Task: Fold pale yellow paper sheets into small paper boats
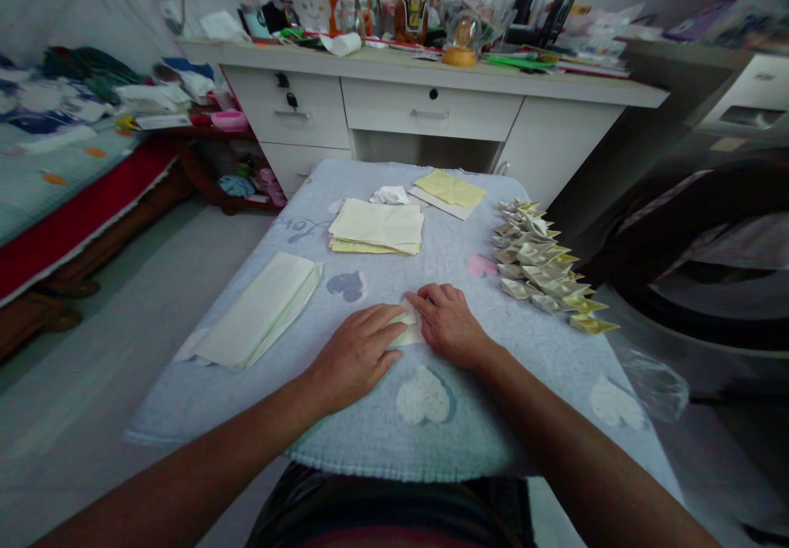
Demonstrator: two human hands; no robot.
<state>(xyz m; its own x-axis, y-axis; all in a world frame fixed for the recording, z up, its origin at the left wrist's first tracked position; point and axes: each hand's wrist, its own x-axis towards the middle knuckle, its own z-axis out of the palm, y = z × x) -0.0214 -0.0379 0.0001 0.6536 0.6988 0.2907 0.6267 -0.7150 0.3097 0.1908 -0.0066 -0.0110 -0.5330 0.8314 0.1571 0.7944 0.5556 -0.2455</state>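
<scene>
A small folded piece of pale paper (410,334) lies on the cloth-covered table between my two hands, mostly hidden under the fingers. My left hand (361,351) rests over its left side, fingers stretched out and thumb apart. On the paper's right side is my right hand (447,322), its fingers bent, with the index finger pressing the upper edge. Beyond them sits a stack of cream and yellow paper sheets (377,223). A larger folded bundle of pale paper (259,310) lies to the left. Rows of small folded paper boats (536,256) stand along the right side.
Farther back are a yellow sheet (453,188) and a crumpled white tissue (389,195). A clear plastic bag (653,384) hangs by the right edge. Behind stands a cluttered white desk (431,112), with a bed (67,162) at left and a washing machine (696,244) at right.
</scene>
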